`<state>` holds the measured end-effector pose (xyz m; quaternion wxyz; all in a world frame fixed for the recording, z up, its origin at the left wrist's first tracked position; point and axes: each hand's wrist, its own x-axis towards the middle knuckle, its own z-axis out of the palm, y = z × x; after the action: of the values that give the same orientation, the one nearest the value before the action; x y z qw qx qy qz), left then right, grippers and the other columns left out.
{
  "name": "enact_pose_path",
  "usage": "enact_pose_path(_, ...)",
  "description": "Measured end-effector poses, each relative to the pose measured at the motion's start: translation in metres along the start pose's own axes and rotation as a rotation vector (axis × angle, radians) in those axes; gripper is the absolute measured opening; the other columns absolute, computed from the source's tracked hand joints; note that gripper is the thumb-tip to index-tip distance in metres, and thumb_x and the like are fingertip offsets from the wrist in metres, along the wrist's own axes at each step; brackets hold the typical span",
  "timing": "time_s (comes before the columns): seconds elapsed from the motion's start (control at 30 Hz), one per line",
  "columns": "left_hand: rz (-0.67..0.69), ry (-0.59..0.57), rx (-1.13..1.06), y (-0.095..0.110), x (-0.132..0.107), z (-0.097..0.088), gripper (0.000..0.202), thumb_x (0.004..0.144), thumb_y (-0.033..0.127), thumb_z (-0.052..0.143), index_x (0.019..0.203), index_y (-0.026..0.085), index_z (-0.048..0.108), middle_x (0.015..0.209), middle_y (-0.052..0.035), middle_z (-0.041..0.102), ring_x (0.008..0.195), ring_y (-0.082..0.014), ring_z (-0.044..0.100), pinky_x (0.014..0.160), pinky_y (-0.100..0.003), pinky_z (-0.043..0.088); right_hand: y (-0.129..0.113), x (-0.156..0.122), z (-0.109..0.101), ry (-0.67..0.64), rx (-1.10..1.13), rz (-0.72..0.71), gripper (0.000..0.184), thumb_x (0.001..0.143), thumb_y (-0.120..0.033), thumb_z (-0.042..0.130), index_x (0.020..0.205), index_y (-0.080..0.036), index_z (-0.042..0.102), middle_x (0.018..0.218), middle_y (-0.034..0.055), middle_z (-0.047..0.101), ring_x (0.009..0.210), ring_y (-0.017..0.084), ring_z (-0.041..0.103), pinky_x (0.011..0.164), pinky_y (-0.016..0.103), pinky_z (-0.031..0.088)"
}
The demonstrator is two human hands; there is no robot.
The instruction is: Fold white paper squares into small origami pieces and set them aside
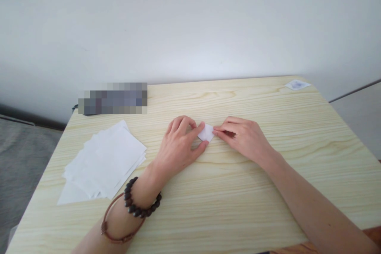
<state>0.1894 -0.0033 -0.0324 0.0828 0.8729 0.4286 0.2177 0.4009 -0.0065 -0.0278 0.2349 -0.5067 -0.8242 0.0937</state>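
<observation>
A small folded piece of white paper (206, 132) lies on the light wooden table (238, 182), near its middle. My left hand (178, 145) pinches its left side between thumb and fingers. My right hand (242, 137) presses its fingertips together on the paper's right edge. Most of the paper shows between the two hands. A dark bead bracelet and a thin brown band sit on my left wrist.
A loose stack of white paper sheets (102, 164) lies at the left of the table. A blurred dark object (113, 98) rests at the back left edge. A small printed slip (297, 84) lies at the far right corner. A pale wall stands behind.
</observation>
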Motion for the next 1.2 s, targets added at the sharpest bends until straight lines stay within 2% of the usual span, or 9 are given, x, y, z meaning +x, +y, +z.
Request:
enact_pose_path(0.2,0.044,0.054,-0.049,-0.003,0.001,-0.001,0.027,0.088,0.033,0.058,0.111,0.022,0.065,0.103,-0.008,0.061,0.102,-0.0232,0.054,0.093,-0.04,0.046,0.004,-0.003,0.004,0.04,0.06,-0.024,0.018,0.092,-0.029,0.057,0.091,-0.022,0.073,0.088,0.0037,0.067,0.072,0.014,0.062,0.067,0.027,0.047)
enact_pose_path(0.33,0.107,0.032,-0.056,-0.004,0.0,-0.002,0.021,0.09,0.031,0.057,0.104,0.022,0.07,0.101,-0.0067,0.064,0.104,-0.0229,0.055,0.093,-0.039,0.046,0.007,-0.004,0.003,0.003,0.106,-0.046,0.018,0.092,-0.027,0.056,0.09,-0.022,0.073,0.094,0.0048,0.066,0.075,0.015,0.062,0.07,0.028,0.049)
enact_pose_path(0.5,0.129,-0.001,-0.115,-0.013,0.003,-0.004,0.022,0.088,0.033,0.061,0.104,0.022,0.071,0.101,-0.0072,0.065,0.102,-0.0223,0.055,0.092,-0.04,0.047,0.01,-0.003,-0.001,-0.044,0.185,-0.105,0.016,0.091,-0.028,0.058,0.096,-0.022,0.072,0.098,0.0053,0.065,0.081,0.015,0.062,0.075,0.03,0.05)
enact_pose_path(0.67,0.186,0.014,-0.187,-0.021,0.006,-0.006,0.021,0.089,0.033,0.061,0.1,0.02,0.073,0.095,-0.0076,0.066,0.095,-0.0199,0.057,0.087,-0.037,0.049,0.013,-0.001,0.0,-0.015,0.225,-0.171,0.017,0.088,-0.031,0.063,0.099,-0.022,0.072,0.099,0.0058,0.067,0.091,0.017,0.063,0.084,0.031,0.05)
enact_pose_path(1.1,0.269,0.072,-0.186,-0.024,0.009,-0.004,0.018,0.091,0.029,0.058,0.091,0.019,0.072,0.088,-0.0062,0.069,0.09,-0.0182,0.061,0.083,-0.034,0.051,0.013,0.003,0.006,-0.002,0.246,-0.237,0.016,0.09,-0.029,0.06,0.094,-0.022,0.073,0.097,0.0054,0.067,0.085,0.016,0.063,0.077,0.031,0.051)
enact_pose_path(1.2,0.283,0.078,-0.209,-0.025,0.009,-0.002,0.018,0.089,0.032,0.061,0.093,0.019,0.072,0.089,-0.0061,0.069,0.089,-0.0182,0.061,0.083,-0.034,0.052,0.013,0.004,0.006,-0.016,0.255,-0.224,0.016,0.089,-0.03,0.061,0.097,-0.023,0.073,0.104,0.0054,0.067,0.086,0.016,0.063,0.079,0.031,0.051)
